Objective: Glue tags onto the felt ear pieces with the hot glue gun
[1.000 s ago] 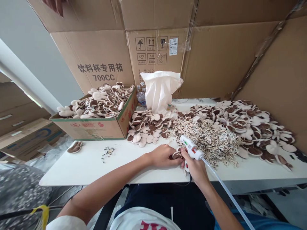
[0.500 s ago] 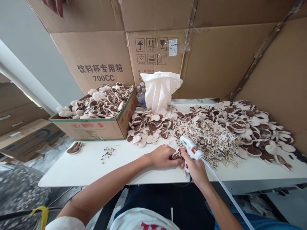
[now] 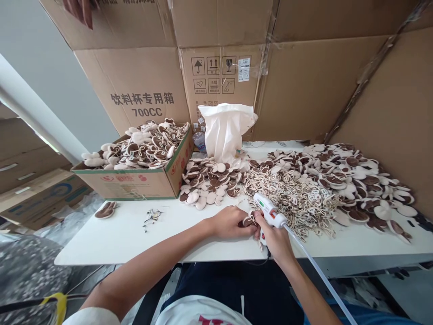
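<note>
Near the front edge of the table, my left hand [image 3: 230,222] is closed on a small brown-and-cream fabric piece [image 3: 249,220] with a thin cord bow on it. My right hand [image 3: 275,239] grips a white glue gun [image 3: 267,207], with a long clear glue stick [image 3: 321,275] running out of its back end. My right thumb and fingers meet the fabric piece beside my left hand. Just beyond the gun spreads a heap of cream cord bows [image 3: 294,198]. Part of the held piece is hidden by my fingers.
A cardboard box [image 3: 125,184] full of finished-looking bow pieces stands left. Loose fabric pieces lie in a middle pile [image 3: 209,180] and a right pile [image 3: 358,180]. A white plastic bag [image 3: 226,131] stands behind. One piece [image 3: 106,210] and scraps [image 3: 153,216] lie left. Another person's hand [image 3: 79,11] shows top left.
The view has tilted very slightly, and the other person's hand shows a little more at the top left. My hands, the fabric piece and the glue gun keep nearly the same position.
</note>
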A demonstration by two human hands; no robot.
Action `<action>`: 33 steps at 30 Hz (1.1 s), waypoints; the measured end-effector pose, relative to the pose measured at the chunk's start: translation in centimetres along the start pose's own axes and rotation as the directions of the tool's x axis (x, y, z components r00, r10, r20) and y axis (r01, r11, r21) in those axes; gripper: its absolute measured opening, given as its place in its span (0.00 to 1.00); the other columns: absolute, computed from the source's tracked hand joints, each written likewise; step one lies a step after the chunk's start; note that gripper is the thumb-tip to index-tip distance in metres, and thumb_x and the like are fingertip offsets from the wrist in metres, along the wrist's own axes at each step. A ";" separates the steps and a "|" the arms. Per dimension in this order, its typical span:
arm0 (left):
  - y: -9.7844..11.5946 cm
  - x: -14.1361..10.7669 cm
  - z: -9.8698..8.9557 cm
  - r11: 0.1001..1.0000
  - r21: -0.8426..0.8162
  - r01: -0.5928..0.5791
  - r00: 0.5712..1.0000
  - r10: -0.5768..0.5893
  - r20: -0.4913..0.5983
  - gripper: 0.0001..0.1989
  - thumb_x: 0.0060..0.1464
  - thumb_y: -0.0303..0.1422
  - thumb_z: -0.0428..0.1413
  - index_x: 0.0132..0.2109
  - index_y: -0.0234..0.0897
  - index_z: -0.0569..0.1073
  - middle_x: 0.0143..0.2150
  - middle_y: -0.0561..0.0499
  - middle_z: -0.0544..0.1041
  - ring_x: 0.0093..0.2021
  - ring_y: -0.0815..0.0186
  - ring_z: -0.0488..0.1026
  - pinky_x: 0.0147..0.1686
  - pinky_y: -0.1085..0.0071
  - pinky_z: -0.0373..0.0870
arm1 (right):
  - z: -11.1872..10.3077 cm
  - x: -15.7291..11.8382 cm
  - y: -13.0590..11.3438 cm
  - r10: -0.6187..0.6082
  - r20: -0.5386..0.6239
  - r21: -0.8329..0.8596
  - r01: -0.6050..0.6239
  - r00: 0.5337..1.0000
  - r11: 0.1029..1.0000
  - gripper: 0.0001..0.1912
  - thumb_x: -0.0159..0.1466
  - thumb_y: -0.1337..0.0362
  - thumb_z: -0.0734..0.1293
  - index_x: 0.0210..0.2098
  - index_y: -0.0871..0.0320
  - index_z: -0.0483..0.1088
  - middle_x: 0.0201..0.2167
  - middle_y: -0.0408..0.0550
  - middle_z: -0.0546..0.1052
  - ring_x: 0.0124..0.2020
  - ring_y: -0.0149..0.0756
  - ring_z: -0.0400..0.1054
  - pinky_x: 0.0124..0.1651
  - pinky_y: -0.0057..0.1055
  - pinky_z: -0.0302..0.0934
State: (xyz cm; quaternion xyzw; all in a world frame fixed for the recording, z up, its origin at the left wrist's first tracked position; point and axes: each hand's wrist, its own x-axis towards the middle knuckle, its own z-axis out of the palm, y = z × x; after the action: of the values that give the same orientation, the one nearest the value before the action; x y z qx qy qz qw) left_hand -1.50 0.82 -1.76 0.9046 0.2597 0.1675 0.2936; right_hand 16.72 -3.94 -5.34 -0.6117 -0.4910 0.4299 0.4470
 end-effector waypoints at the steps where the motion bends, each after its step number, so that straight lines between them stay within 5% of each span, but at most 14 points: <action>1: 0.0 0.0 0.0 1.000 -0.004 -0.005 1.000 0.005 -0.001 0.13 0.66 0.31 0.54 0.40 0.43 0.84 0.30 0.56 0.80 0.25 0.72 0.69 0.34 0.75 0.62 | 0.1 0.0 0.1 0.000 -0.009 -0.003 0.000 1.000 1.000 0.25 0.64 0.40 0.66 0.26 0.55 0.73 0.15 0.43 0.74 0.21 0.38 0.72 0.27 0.30 0.64; 18: -0.5 -0.1 -0.8 0.996 -0.083 0.039 0.997 -0.033 0.072 0.14 0.69 0.37 0.53 0.40 0.40 0.83 0.34 0.53 0.82 0.30 0.70 0.73 0.38 0.77 0.65 | 0.1 -0.3 -0.6 -0.002 0.025 0.022 0.002 1.000 1.000 0.23 0.64 0.40 0.65 0.35 0.55 0.75 0.15 0.40 0.73 0.20 0.37 0.69 0.27 0.30 0.61; 33: -0.2 -0.1 0.2 1.000 -0.014 -0.025 0.999 0.025 -0.030 0.12 0.63 0.29 0.54 0.39 0.42 0.84 0.28 0.56 0.79 0.25 0.72 0.68 0.34 0.76 0.63 | 0.2 -0.2 -0.6 -0.035 -0.016 0.031 0.036 0.999 0.999 0.23 0.63 0.40 0.67 0.33 0.55 0.75 0.14 0.40 0.72 0.19 0.37 0.71 0.27 0.30 0.63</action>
State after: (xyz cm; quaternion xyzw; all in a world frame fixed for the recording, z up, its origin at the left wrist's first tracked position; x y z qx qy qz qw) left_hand -1.57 0.84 -2.08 0.9030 0.2515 0.1864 0.2941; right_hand 16.32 -4.08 -4.83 -0.5993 -0.4916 0.4246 0.4678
